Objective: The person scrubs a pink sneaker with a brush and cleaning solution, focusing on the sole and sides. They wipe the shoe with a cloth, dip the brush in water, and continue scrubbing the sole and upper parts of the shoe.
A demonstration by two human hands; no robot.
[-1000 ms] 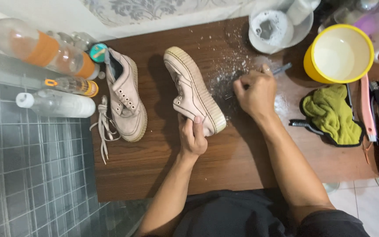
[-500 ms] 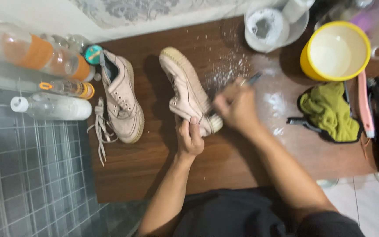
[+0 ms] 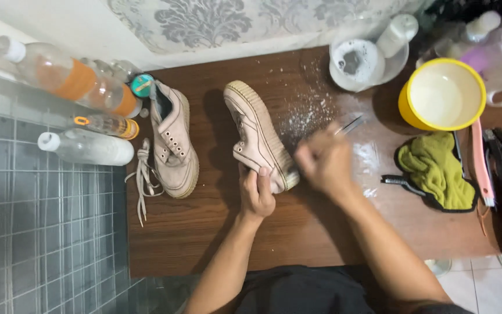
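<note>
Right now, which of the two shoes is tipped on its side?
The right-hand shoe, gripped at one end by the left hand; the other shoe sits upright beside its laces.

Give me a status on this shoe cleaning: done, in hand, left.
Done: laces lie pulled out beside the second beige sneaker, and white powder is scattered on the brown wooden table. In hand: left hand steadies the beige sneaker tipped on its side; right hand, blurred, works a thin-handled tool at its sole. Left: the second sneaker lies untouched.
</note>
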